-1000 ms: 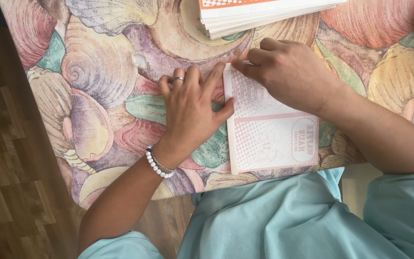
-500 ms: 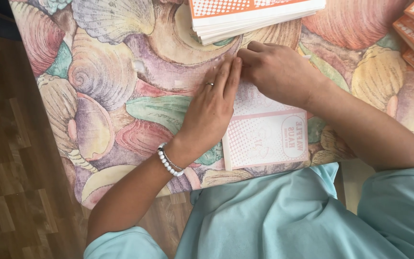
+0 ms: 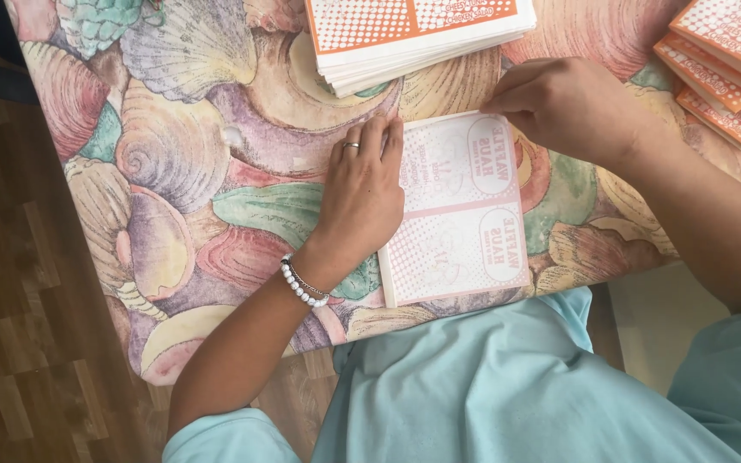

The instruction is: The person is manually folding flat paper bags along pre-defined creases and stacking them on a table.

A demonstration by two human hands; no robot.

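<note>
A pale pink-and-white printed paper sheet (image 3: 460, 214) lies flat on the shell-patterned tablecloth (image 3: 182, 171), near the table's front edge. My left hand (image 3: 360, 195), with a ring and a white bead bracelet, rests flat with fingers together along the sheet's left edge, pressing it down. My right hand (image 3: 563, 105) pinches the sheet's far right corner between thumb and fingers.
A stack of orange-and-white printed sheets (image 3: 413, 34) lies at the table's far side. Several folded orange pieces (image 3: 722, 69) are piled at the far right. Wooden floor (image 3: 19, 326) lies left of the table. My light blue clothing (image 3: 490, 386) fills the foreground.
The sheet has been spread wider and lies flatter. My left hand slid to its left edge. My right hand moved off the sheet's top to its far right corner.
</note>
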